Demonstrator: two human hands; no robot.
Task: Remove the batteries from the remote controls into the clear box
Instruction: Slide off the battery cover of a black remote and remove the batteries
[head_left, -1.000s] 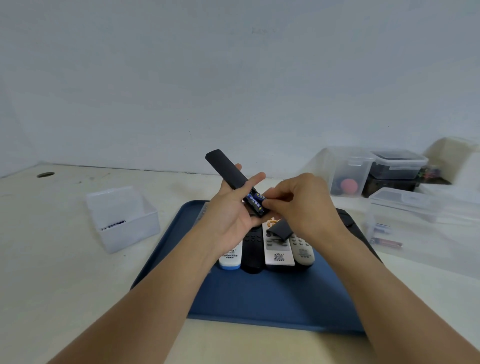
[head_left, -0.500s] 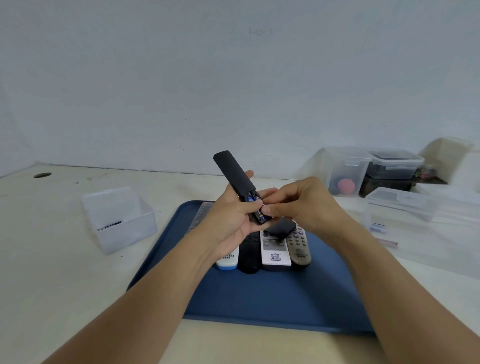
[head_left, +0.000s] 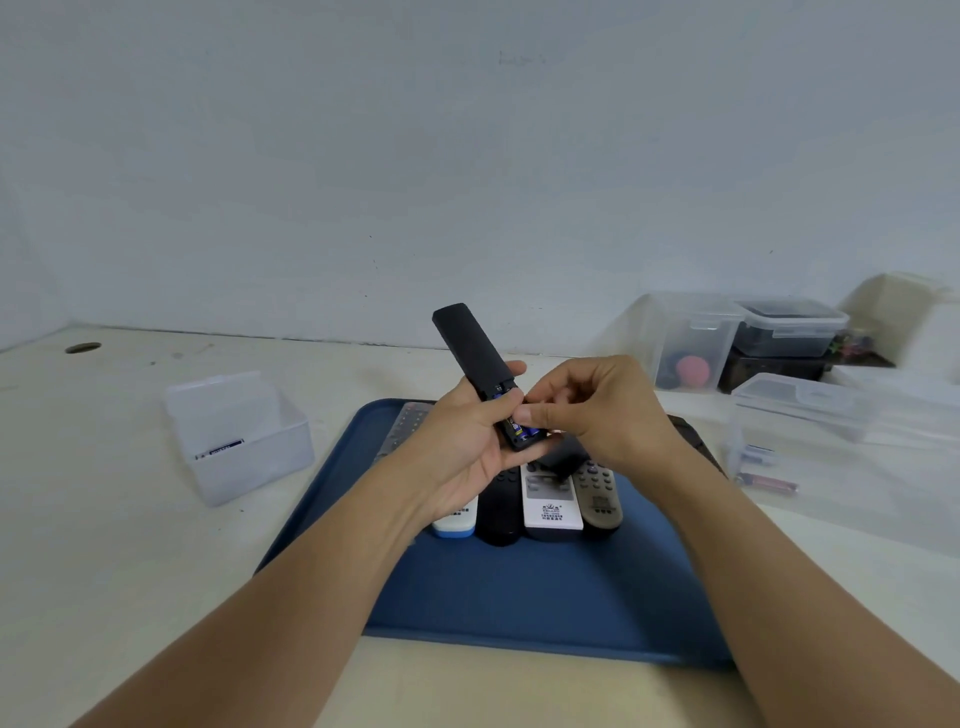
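My left hand grips a black remote, held tilted above the blue tray with its back towards me. Its battery bay is open and blue batteries sit inside. My right hand is curled at the bay, thumb and forefinger tips on the batteries. A black battery cover appears held under its lower fingers. The clear box stands on the table to the left with one battery in it.
Several more remotes lie side by side on the tray under my hands, among them a white one and a grey one. Lidded plastic containers and loose batteries crowd the right side of the table.
The black remote has tipped more upright and shifted slightly right in my left hand. My right hand stays at the open battery bay, its thumb now on the batteries.
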